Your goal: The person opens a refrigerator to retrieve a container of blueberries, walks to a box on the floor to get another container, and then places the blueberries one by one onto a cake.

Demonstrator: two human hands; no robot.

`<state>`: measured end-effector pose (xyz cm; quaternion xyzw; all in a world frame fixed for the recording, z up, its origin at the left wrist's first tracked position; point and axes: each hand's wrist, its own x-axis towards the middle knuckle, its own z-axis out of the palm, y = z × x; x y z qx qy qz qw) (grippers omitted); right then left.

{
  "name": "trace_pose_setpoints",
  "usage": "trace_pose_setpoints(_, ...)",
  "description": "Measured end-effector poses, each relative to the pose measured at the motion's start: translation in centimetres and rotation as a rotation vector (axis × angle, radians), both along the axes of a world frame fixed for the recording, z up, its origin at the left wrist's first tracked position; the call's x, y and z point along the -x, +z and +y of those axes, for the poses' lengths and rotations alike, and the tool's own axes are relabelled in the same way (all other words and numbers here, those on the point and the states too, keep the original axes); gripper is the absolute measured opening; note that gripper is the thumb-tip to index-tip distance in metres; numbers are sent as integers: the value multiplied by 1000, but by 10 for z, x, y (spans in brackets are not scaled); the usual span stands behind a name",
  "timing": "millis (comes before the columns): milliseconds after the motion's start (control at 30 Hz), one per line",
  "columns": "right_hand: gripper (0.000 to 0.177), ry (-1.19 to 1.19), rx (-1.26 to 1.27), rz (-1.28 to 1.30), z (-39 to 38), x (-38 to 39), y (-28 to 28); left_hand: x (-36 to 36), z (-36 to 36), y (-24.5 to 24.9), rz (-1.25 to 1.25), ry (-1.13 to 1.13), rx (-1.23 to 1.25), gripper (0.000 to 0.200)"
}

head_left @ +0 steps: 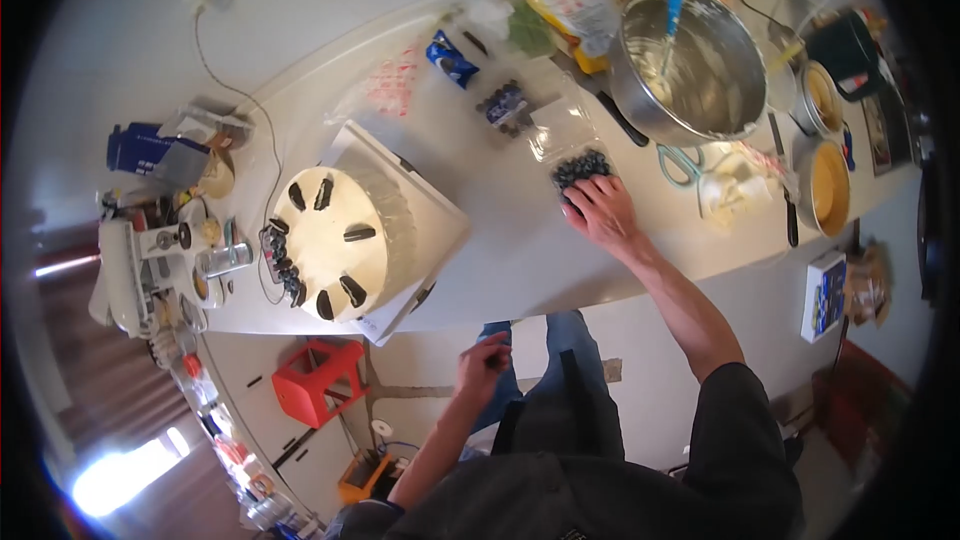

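My right hand reaches into an open clear plastic box of blueberries; its bent fingers press among the berries, and the fingertips are partly hidden. My left hand hangs in front of the table edge with its fingers curled around something small and dark that I cannot make out. To the left stands a round cream-covered cake with a clear collar around its side. Dark sandwich cookie pieces stand on its top, and blueberries lie along its left edge.
Behind the open box are a second berry box and a blue cookie packet. A steel mixing bowl with a blue-handled spatula stands at the back right. Scissors, a knife and round cake pans are right. Below is a red stool.
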<state>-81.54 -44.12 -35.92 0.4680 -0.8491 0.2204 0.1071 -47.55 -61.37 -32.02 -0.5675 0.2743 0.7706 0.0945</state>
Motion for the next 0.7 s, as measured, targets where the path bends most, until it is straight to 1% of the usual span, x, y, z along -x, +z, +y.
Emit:
trace_pose_setpoints(67, 23, 58, 27, 11, 0, 7, -1, 19, 10, 1, 13, -35, -2, 34)
trace_pose_setpoints(133, 23, 80, 17, -3, 4, 8, 1, 38, 13, 5, 38, -39, 0, 35)
trace_pose_setpoints(233, 24, 87, 80, -19, 0, 6, 3, 59, 16, 3, 88, -57, 1, 36)
trace_pose_setpoints(300, 23, 109, 38, -32, -3, 6, 1, 73, 12, -3, 129, -89, 18, 35)
trace_pose_setpoints(367, 21, 139, -49, -74, -1, 7, 0, 87, 10, -1, 132, -61, 31, 36)
trace_pose_setpoints(400, 19, 160, -41, -57, -2, 10, -1, 93, 7, 0, 131, -53, 41, 36)
trace_pose_setpoints(467, 17, 196, -21, -36, -2, 12, -5, 94, 4, 1, 130, -46, 38, 36)
trace_pose_setpoints(567, 13, 261, 81, -96, -3, 19, -4, 102, 4, -2, 124, -22, 17, 36)
trace_pose_setpoints(667, 14, 325, -20, -105, -6, 29, -3, 100, 5, -6, 117, -6, 1, 36)
trace_pose_setpoints(700, 14, 307, -43, -94, -6, 30, -7, 100, 5, -6, 126, 2, 0, 36)
